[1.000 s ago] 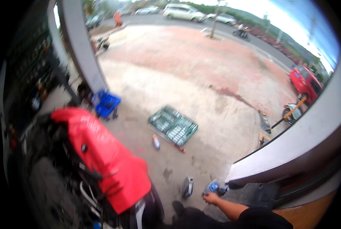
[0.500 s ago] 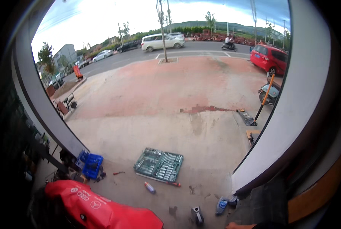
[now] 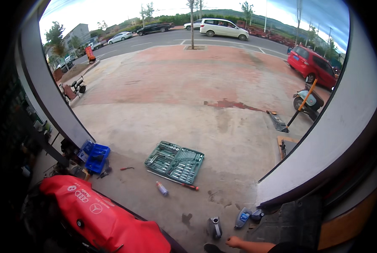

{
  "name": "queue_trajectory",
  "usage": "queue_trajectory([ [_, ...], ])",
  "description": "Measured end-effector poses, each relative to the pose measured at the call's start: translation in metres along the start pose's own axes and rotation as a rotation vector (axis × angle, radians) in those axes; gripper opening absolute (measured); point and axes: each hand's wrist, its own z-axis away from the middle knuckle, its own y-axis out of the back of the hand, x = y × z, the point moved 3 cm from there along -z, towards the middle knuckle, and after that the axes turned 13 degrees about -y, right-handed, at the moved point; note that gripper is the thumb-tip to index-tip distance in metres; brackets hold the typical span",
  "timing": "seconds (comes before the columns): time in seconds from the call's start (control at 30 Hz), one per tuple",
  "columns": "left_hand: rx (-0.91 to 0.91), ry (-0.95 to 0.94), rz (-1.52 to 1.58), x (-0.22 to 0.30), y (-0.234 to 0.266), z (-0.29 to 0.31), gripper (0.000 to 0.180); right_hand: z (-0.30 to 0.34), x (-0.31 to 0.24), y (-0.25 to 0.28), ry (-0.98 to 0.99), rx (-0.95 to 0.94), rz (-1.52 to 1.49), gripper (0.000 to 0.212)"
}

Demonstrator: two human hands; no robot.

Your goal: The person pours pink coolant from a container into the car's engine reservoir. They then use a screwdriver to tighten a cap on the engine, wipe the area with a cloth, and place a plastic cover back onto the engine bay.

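Note:
My right hand [image 3: 234, 241] reaches in at the bottom edge, its bare forearm coming from the lower right. Its fingers are too small and blurred to show their pose or any held object. Left of it, on the concrete floor, stands a grey metal part [image 3: 215, 228] with a round eye on top. Beyond the hand lies a blue-and-grey bottle [image 3: 242, 218], with a dark rounded object [image 3: 257, 215] beside it. My left hand is out of view. At the lower left a red fender cover [image 3: 108, 215] drapes over a dark body.
An open green socket set [image 3: 175, 163] lies mid-floor, with a red-handled tool [image 3: 190, 187] and a spray can [image 3: 162, 188] near it. Blue bins [image 3: 97, 158] sit left. A floor jack [image 3: 278, 121] with an orange handle and a scooter [image 3: 310, 101] stand outside on the right.
The view has shifted, so the floor items sit higher in the picture and more of my right forearm shows. Out on the road, the white van has moved right.

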Motion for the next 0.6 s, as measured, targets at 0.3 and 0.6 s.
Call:
queue_trajectory([
  [0.3, -0.328, -0.11, -0.805, -0.1, 0.101, -0.007, 0.028, -0.102, 0.038, -0.061, -0.308, 0.123, 0.128, 0.072],
  [0.6, -0.251, -0.071, -1.103, -0.158, 0.223, -0.04, 0.025, -0.254, 0.046, -0.133, -0.356, 0.343, -0.261, 0.062],
])
